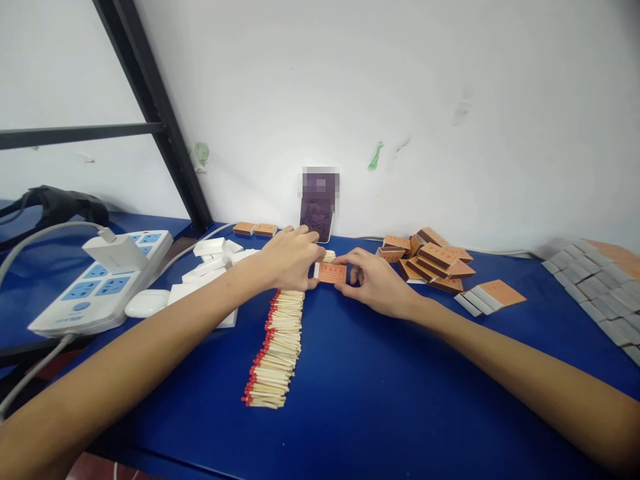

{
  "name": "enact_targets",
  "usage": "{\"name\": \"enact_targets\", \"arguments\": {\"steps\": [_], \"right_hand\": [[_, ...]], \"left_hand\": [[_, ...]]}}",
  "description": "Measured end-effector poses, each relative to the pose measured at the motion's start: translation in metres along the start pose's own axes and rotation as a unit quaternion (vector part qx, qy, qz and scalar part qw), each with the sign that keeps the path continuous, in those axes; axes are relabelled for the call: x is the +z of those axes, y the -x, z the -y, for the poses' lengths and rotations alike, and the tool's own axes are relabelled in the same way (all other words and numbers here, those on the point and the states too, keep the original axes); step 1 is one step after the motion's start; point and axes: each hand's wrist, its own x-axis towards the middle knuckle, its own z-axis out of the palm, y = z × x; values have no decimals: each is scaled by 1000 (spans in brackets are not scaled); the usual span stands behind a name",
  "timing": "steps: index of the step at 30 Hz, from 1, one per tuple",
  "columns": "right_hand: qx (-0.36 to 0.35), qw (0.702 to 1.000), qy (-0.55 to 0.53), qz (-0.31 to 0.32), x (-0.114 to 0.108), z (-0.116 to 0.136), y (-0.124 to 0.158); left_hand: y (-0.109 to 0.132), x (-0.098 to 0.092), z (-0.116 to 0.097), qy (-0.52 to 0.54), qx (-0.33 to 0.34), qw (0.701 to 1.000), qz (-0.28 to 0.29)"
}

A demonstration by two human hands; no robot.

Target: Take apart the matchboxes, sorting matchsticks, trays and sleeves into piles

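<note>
An orange matchbox [333,273] is held between my two hands above the blue table, its white inner tray showing a little at the left end. The thumb and fingers of my left hand [296,257] pinch that left end. At the other end, my right hand [376,280] grips the orange sleeve between thumb and forefinger. Below and left of the matchbox runs a long row of loose matches [275,353], red heads to the left. My left wrist passes over a heap of white inner trays [207,267].
Finished-looking matchboxes [435,260] lie piled at right. Flattened sleeves [493,297] sit nearer, and stacked grey-sided ones [595,283] fill the far right. Two matchboxes [255,229] rest by the wall, beside a propped phone [318,207]. A power strip [100,287] and white earbud case [147,303] are at left.
</note>
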Motion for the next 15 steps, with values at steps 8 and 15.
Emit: {"name": "enact_targets", "arguments": {"steps": [8, 15], "right_hand": [[8, 1000, 7, 12, -5, 0, 1], [11, 999, 18, 25, -10, 2, 2]], "left_hand": [[-3, 1, 1, 13, 0, 1000, 1], [-3, -3, -1, 17, 1, 1000, 14]]}}
